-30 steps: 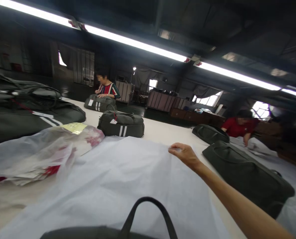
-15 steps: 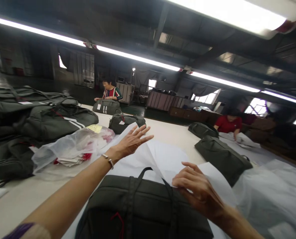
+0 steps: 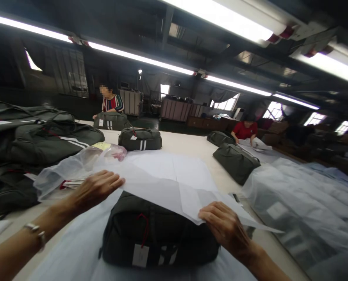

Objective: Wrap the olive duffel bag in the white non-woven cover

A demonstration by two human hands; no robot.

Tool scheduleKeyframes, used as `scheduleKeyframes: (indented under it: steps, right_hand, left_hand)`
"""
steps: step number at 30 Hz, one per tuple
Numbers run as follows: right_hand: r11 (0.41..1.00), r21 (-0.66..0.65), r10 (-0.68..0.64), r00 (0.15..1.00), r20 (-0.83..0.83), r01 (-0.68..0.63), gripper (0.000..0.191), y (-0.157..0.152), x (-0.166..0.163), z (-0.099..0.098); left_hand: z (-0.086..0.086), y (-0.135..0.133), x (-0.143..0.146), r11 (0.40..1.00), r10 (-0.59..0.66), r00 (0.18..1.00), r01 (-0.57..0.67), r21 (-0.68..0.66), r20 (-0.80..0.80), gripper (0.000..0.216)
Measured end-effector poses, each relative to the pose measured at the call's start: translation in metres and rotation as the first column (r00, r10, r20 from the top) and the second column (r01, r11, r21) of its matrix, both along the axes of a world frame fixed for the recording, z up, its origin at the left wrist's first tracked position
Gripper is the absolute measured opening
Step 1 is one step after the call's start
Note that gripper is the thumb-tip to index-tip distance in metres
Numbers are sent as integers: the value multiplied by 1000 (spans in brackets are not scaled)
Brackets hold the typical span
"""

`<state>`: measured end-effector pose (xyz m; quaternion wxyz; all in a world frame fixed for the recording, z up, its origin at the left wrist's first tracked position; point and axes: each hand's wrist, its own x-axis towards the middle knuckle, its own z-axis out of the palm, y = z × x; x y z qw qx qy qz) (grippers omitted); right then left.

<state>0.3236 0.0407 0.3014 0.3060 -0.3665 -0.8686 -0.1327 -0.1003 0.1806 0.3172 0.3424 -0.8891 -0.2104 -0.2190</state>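
Observation:
A dark green duffel bag (image 3: 159, 234) with a red pull cord and a white tag lies right in front of me on a white table (image 3: 188, 146). A large sheet of white tissue paper (image 3: 168, 179) is folded partly over the bag's top. My right hand (image 3: 225, 228) pinches the near edge of the sheet over the bag's right end. My left hand (image 3: 96, 187), with a bracelet on the wrist, rests fingers together on the sheet's left edge.
A clear plastic bag (image 3: 74, 169) of papers lies to the left, with stacked green duffel bags (image 3: 45, 142) behind it. More bags (image 3: 235, 166) and plastic-wrapped bundles (image 3: 293, 207) lie on the right. Two other people (image 3: 111, 103) (image 3: 245, 130) work at the table's far side.
The camera tilted down. My left hand dropped from mid-air onto the sheet's left edge, and the tissue paper came further over the bag, held by my right hand.

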Motion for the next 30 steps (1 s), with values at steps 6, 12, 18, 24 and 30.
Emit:
scheduleKeyframes:
  steps: [6, 12, 18, 24, 30]
  right_hand:
    - [999, -22, -45, 999, 15, 46, 19, -29, 6, -35]
    - [998, 24, -65, 998, -23, 66, 20, -36, 10, -56]
    - [996, 50, -74, 997, 11, 73, 20, -33, 18, -68]
    - [986, 104, -135, 991, 12, 133, 19, -35, 37, -78]
    - [985, 122, -127, 992, 24, 123, 19, -32, 53, -97]
  left_hand:
    - [-69, -56, -18, 991, -38, 997, 46, -126, 65, 32]
    - [-89, -52, -25, 975, 173, 970, -144, -169, 171, 50]
    - [-84, -45, -63, 977, 205, 958, -187, -103, 199, 34]
    - [-87, -78, -92, 990, 114, 964, -91, -104, 240, 28]
    - [-143, -104, -120, 777, 223, 945, -23, -629, 240, 33]
